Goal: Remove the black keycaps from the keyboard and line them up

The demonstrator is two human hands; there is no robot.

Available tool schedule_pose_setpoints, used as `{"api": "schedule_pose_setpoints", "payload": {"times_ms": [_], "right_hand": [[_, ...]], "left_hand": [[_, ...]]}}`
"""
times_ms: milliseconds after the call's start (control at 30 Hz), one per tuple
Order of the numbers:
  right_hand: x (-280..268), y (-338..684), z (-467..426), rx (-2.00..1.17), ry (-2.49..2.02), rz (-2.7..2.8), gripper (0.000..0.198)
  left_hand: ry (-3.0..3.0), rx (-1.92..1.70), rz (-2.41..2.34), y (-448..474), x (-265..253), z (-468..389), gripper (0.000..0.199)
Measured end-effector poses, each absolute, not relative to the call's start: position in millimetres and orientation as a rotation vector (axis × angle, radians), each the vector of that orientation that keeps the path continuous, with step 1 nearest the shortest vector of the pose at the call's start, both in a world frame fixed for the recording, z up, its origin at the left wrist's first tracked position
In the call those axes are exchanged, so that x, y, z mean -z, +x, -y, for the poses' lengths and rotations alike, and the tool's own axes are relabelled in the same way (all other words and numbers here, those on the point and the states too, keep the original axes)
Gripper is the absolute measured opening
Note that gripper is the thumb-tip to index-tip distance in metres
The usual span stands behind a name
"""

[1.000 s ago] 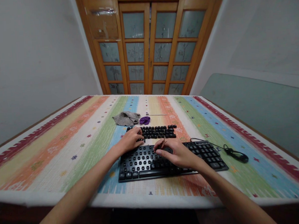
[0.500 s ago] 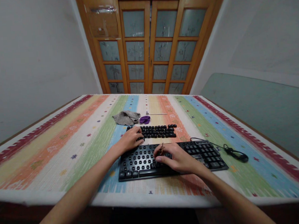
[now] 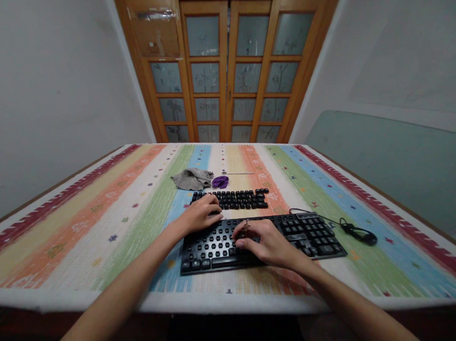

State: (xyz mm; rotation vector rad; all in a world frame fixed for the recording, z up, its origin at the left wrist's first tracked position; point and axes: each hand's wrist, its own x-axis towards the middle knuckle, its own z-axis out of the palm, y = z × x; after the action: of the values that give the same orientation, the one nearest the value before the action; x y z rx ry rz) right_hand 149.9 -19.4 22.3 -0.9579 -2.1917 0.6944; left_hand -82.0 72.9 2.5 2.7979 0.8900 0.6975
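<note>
A black keyboard (image 3: 226, 262) lies in front of me, many of its upper-left key positions without caps. Behind it, loose black keycaps (image 3: 241, 199) stand in rows on the cloth. My left hand (image 3: 203, 213) is at the left end of these rows, by the keyboard's back edge, with bent fingers drawn together; whatever is between the fingertips is hidden. My right hand (image 3: 265, 243) is over the middle of the keyboard, thumb and fingers pinched close to its surface. A small brownish thing (image 3: 246, 227) shows at its fingers, too small to name.
Beyond the keycaps lie a grey cloth (image 3: 192, 179), a purple crumpled cloth (image 3: 220, 182) and a thin rod (image 3: 238, 173). A coiled black cable (image 3: 361, 234) rests to the keyboard's right. Everything sits on a striped tablecloth (image 3: 131, 238); wooden doors (image 3: 229, 96) stand behind.
My left hand has shifted slightly right and down, from the keycap rows toward the keyboard's back edge. My right hand stays almost in place, still pinched.
</note>
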Motion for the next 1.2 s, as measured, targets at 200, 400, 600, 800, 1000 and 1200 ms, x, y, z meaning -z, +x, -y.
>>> {"api": "schedule_pose_setpoints", "payload": {"times_ms": [200, 400, 600, 800, 1000, 1200], "right_hand": [[-14, 148, 19, -0.748, -0.974, 2.168, 0.006], [-28, 139, 36, -0.524, -0.978, 2.468, 0.009], [-38, 131, 21, -0.57, -1.025, 2.451, 0.006], [-22, 131, -13, -1.042, -1.099, 2.151, 0.012], [-18, 142, -20, -1.28, -0.976, 1.99, 0.029], [-36, 160, -20, -1.166, -0.864, 2.001, 0.036]], "left_hand": [[2.799, -0.614, -0.803, -77, 0, -67, 0.014], [2.813, -0.603, -0.793, -78, 3, -67, 0.015], [2.804, -0.587, -0.796, -78, 3, -66, 0.015], [2.787, -0.598, -0.798, -77, 2, -64, 0.013], [2.643, -0.667, -0.751, -78, -8, -60, 0.015], [2.337, -0.679, -0.689, -77, -23, -51, 0.025]]}}
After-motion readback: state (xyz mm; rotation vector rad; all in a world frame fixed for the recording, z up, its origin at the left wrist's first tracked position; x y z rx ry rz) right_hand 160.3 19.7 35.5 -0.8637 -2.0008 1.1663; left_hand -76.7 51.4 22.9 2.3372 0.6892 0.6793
